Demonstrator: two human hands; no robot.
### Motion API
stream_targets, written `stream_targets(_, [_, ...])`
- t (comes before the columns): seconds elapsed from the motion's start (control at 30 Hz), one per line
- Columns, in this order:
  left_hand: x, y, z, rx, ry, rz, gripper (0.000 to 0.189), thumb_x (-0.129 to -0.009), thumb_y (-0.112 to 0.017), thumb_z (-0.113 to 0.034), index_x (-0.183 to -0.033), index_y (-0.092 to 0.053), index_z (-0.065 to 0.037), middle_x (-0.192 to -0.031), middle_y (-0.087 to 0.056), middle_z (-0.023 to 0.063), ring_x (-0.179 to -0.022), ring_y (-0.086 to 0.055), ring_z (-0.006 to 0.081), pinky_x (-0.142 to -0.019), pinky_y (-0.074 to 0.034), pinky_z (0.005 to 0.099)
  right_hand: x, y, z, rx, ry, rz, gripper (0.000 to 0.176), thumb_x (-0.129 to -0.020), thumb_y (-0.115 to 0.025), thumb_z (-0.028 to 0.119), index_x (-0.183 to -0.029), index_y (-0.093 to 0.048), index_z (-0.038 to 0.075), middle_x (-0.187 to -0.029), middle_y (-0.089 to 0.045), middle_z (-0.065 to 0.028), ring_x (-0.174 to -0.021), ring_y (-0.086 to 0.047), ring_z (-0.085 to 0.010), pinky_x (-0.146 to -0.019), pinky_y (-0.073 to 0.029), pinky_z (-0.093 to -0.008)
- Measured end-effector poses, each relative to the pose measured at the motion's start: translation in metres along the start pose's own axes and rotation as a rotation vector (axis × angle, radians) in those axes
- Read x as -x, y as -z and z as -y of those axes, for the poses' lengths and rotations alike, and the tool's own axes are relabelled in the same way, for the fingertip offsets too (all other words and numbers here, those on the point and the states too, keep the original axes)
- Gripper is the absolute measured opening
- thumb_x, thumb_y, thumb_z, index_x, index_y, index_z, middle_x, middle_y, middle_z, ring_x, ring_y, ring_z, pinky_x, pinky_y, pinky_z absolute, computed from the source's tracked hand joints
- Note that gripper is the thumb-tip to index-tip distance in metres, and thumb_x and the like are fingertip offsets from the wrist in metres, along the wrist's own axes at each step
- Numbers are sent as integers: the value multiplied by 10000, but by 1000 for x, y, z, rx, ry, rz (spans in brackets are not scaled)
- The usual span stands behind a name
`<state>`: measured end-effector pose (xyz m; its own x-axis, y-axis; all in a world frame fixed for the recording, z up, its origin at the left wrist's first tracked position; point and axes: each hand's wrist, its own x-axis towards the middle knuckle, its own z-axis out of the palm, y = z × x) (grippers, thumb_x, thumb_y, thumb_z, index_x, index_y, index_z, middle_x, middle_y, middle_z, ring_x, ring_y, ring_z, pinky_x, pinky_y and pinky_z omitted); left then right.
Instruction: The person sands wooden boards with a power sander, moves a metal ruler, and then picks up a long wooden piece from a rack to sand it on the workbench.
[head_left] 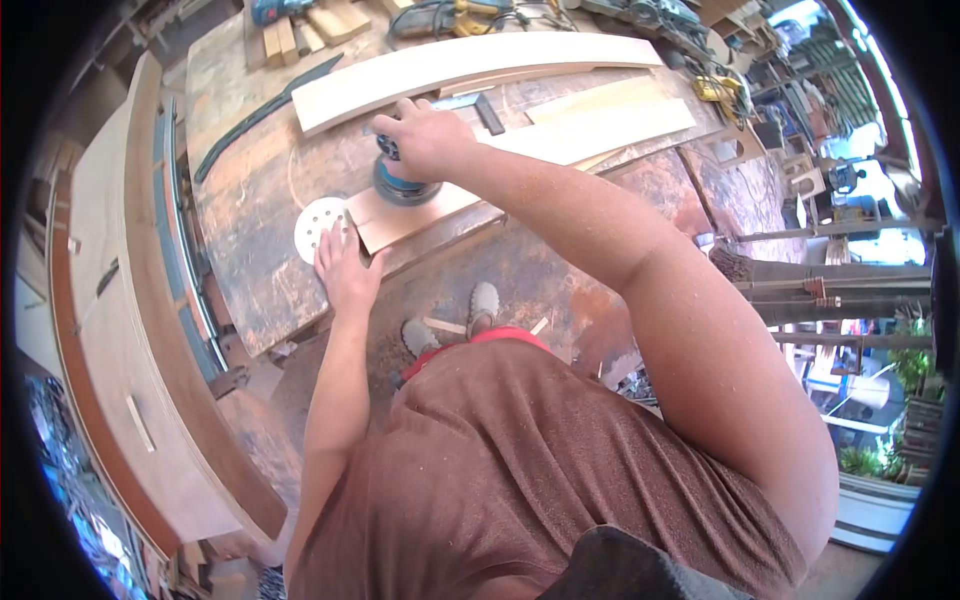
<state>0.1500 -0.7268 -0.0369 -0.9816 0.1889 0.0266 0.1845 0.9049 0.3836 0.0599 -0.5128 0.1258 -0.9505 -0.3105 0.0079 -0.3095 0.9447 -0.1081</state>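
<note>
Right hand (428, 142) has a solid grip on the sander (402, 190), which sits on the board (388, 225) just below it, and that board runs lengthwise off rightward from the left hand (348, 270), loosely spread over a white disc (312, 222).

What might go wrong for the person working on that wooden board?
The black-and-blue rounded power tool, probably a sander, is in the right hand near the end of the pale flat wooden board; if it ran off, it might catch the left hand close by.

The board lies close to the edge of the worn brown wooden table, with no clamp visible, so it might shift.

The white round disc with holes, under the left fingertips, could slide.
</note>
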Motion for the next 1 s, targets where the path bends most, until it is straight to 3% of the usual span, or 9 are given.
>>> stream_targets(0.03, [-9, 2, 6, -6, -15, -9, 997, -806, -788, -537, -1556, -387, -18, -1613, -382, 187, -1541, -256, 364, -1262, -166, 535, 3, 1, -12, -10, -12, -27, 535, -855, -719, 387, -1347, -578, 234, -1286, -584, -207, -1181, -616, -377, -939, -560, -466])
stream_targets(0.1, [-27, 5, 18, 81, -196, -90, 1229, -657, -904, -513, -1590, -286, -5, -1604, -380, 202, -1522, -274, 386, -1265, -160, 556, 8, 7, -38, -15, -44, -21, 529, -855, -711, 356, -1355, -576, 247, -1304, -579, -193, -1199, -615, -366, -959, -557, -466])
stream_targets(0.23, [-57, 15, 20, 175, -393, 103, 1339, -568, -969, -407, -1597, -221, 11, -1543, -422, 241, -1476, -342, 407, -1269, -146, 571, 24, 14, -91, -23, -120, -44, 533, -849, -705, 337, -1362, -581, 259, -1306, -594, -153, -1225, -612, -341, -981, -551, -449])
stream_targets(0.3, [-60, 8, 24, 200, -464, 39, 1297, -573, -946, -431, -1576, -266, 31, -1508, -446, 264, -1442, -398, 397, -1257, -176, 578, 29, 18, -116, -30, -139, -13, 529, -839, -713, 344, -1347, -598, 254, -1289, -607, -153, -1224, -611, -347, -991, -546, -447])
stream_targets(0.5, [-64, -5, -32, 155, -433, 10, 1312, -549, -948, -440, -1575, -270, 15, -1416, -542, 246, -1375, -461, 427, -1237, -212, 590, 38, 28, -152, -84, -149, -11, 509, -835, -711, 353, -1327, -619, 258, -1261, -624, -165, -1193, -622, -372, -969, -545, -460])
stream_targets(0.63, [-84, -12, -72, 143, -372, 116, 1272, -620, -923, -482, -1582, -255, 14, -1523, -449, 251, -1417, -416, 420, -1252, -191, 572, 36, 13, -157, -96, -112, 18, 498, -849, -713, 418, -1298, -621, 221, -1195, -646, -178, -1133, -651, -381, -924, -560, -478])
stream_targets(0.7, [-89, -26, -72, 172, -359, 104, 1302, -619, -921, -505, -1595, -230, 10, -1533, -433, 256, -1418, -411, 430, -1240, -230, 560, 33, 9, -151, -34, -121, -88, 497, -869, -708, 432, -1304, -609, 211, -1227, -635, -172, -1167, -636, -371, -938, -558, -479])
stream_targets(0.8, [-90, -31, -68, 368, -317, 98, 1356, -610, -928, -514, -1607, -179, 20, -1539, -414, 270, -1422, -407, 444, -1228, -281, 516, 29, 10, -107, 12, -130, -71, 499, -887, -688, 442, -1322, -603, 212, -1247, -632, -136, -1187, -626, -337, -983, -547, -450])
stream_targets(1.0, [-79, -24, -73, 343, -225, 35, 1369, -606, -941, -486, -1603, -161, 33, -1559, -392, 268, -1440, -387, 443, -1242, -262, 499, 14, 1, -64, 52, -62, -87, 446, -900, -694, 410, -1289, -596, 218, -1225, -632, -111, -1178, -634, -318, -952, -567, -443])
